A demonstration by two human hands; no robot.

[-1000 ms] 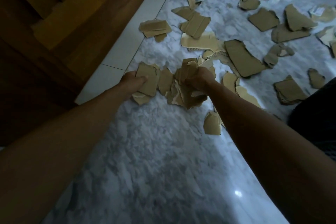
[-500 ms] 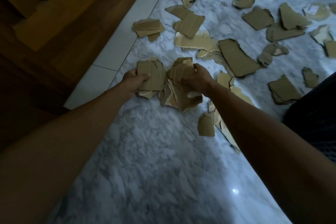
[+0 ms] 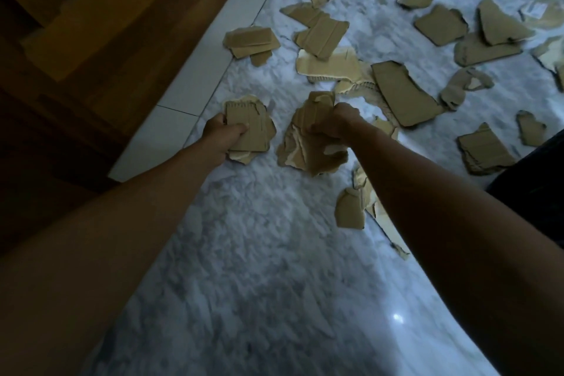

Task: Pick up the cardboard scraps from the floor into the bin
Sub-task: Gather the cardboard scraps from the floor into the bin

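Observation:
My left hand (image 3: 222,133) grips a small stack of torn cardboard scraps (image 3: 251,127) just above the marble floor. My right hand (image 3: 337,122) is closed on a bigger bundle of scraps (image 3: 308,146) that hangs below my fist. The two bundles are a short gap apart. Many more brown scraps lie on the floor beyond my hands, among them a long piece (image 3: 403,94) and a pale one (image 3: 329,65). A few scraps (image 3: 349,212) lie partly under my right forearm. No bin is in view.
The white-grey marble floor (image 3: 259,268) fills the near area. A white tiled skirting strip (image 3: 195,91) runs diagonally on the left, with dark wooden furniture (image 3: 91,24) behind it. A dark shape (image 3: 543,174) sits at the right edge.
Both hands have lifted their cardboard bundles off the floor and drawn apart. The left bundle now sits clear of the right one, and the view has shifted slightly.

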